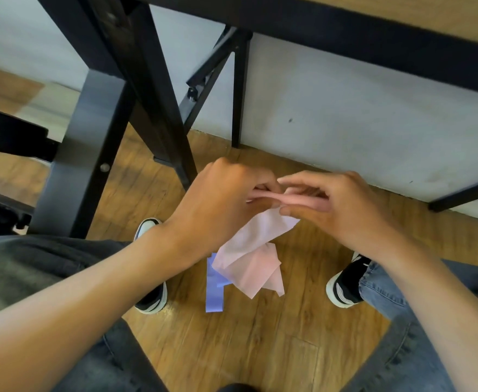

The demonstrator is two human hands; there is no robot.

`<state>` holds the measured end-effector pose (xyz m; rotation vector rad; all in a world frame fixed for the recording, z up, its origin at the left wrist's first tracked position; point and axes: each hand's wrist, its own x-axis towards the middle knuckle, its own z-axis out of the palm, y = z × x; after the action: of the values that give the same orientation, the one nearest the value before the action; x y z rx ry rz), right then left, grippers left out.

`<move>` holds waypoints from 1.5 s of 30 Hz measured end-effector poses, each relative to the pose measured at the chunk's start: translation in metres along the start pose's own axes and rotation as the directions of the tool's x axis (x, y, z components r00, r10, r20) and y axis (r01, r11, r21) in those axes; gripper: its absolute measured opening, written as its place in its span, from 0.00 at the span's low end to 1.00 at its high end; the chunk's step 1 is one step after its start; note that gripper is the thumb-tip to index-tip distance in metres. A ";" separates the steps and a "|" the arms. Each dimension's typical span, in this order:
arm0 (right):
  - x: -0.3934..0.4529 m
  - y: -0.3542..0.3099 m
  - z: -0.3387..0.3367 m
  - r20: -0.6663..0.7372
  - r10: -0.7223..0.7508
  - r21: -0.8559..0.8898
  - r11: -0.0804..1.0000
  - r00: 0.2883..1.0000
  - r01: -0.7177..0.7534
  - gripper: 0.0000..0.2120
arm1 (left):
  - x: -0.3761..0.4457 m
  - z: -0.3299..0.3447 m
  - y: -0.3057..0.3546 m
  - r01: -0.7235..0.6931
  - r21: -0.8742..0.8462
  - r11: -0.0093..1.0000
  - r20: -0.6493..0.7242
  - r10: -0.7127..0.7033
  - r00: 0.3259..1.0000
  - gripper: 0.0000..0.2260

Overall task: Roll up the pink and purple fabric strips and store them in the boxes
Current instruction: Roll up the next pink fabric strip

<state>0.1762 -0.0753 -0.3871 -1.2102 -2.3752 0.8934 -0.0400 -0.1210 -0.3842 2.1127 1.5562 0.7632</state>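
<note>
Pink fabric strip [256, 239] is the thing in hand here, and the head view, the only one given, shows its upper end drawn into a narrow band between the two hands while the rest hangs down loose in front of the knees, its lower folds trailing toward the wooden floor [260, 349]. The left hand [220, 199] has its fingers curled in and pinches the end of the band from one side; the right hand [336, 205] meets it from the other, thumb under and fingers over, pinching the same band (the fingertips of both nearly touch at the middle). A purple fabric strip [214, 295] lies flat on the floor below, partly covered by the hanging pink folds, between the two shoes. No boxes show anywhere in this view, so where the rolls are to go cannot be told. The step looks to be the very start of the roll, with the end just being turned over on itself and nearly all of the length left to wind. To do it well, I would keep the first turn tight and square to the strip's edges, since a skewed start makes the roll cone out; then feed the hanging part up evenly, with light tension from one hand while the other turns, and lift the tail off the floor so it neither drags nor catches the purple one.
</note>
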 end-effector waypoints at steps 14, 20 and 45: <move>-0.001 0.001 -0.003 -0.015 -0.028 -0.004 1.000 0.999 0.028 0.05 | 0.002 -0.001 -0.002 0.017 0.000 1.000 -0.026 -0.017 1.000 0.12; -0.001 -0.002 -0.004 -0.050 -0.036 -0.002 0.999 0.998 0.036 0.09 | 0.000 0.002 0.000 -0.002 0.067 0.998 0.049 -0.001 0.999 0.15; 0.001 0.002 -0.008 0.084 0.001 -0.013 1.000 0.996 0.000 0.11 | -0.001 0.002 -0.002 0.014 0.076 0.997 0.020 -0.016 1.000 0.09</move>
<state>0.1815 -0.0700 -0.3824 -1.2008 -2.4502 0.9482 -0.0403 -0.1213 -0.3871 2.1534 1.6119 0.6849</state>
